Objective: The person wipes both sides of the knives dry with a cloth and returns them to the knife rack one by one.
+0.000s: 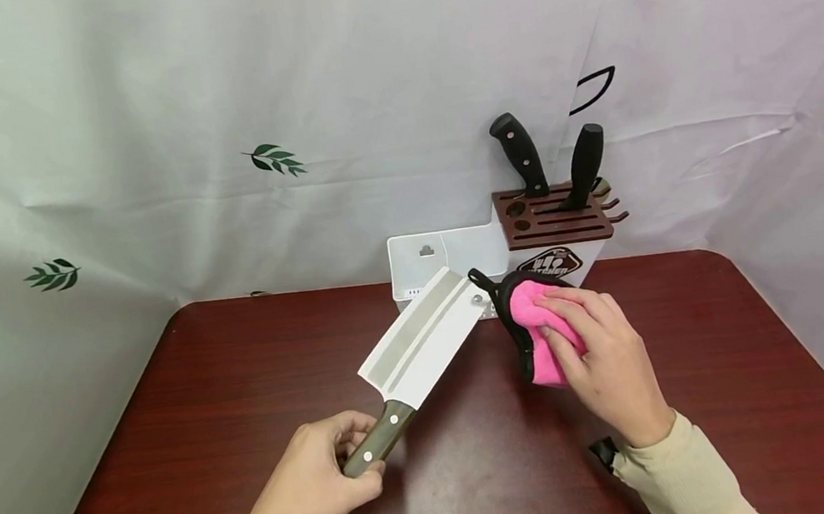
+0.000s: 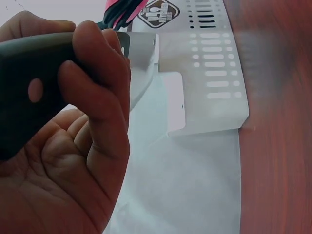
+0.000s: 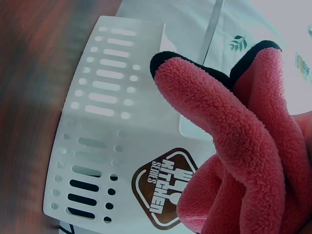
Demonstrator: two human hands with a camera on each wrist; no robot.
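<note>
At the lower centre of the head view, the left hand (image 1: 314, 477) has its fingers and thumb curled around the handle of a cleaver (image 1: 418, 357), whose blade slants up to the middle of the frame. Right of centre, the right hand (image 1: 606, 354) bunches a pink cloth (image 1: 546, 364) with black trim, fingers bent into it, beside the blade's far corner. Beyond, above the reddish table (image 1: 243, 375), stands a white knife holder (image 1: 585, 255) with two black-handled knives (image 1: 519, 153) in its brown slotted top.

The cleaver could twist if the hold on its handle loosens, since the broad blade looks heavy. The edge, probably the bevelled left side, could cut through the cloth if fingers wrap over it carelessly. The cloth's loop might also snag the blade corner.

Whether cloth and blade touch is unclear; the blade's underside is hidden, the fingertips in the cloth are partly buried, and both forearms are cut off by the lower frame.
</note>
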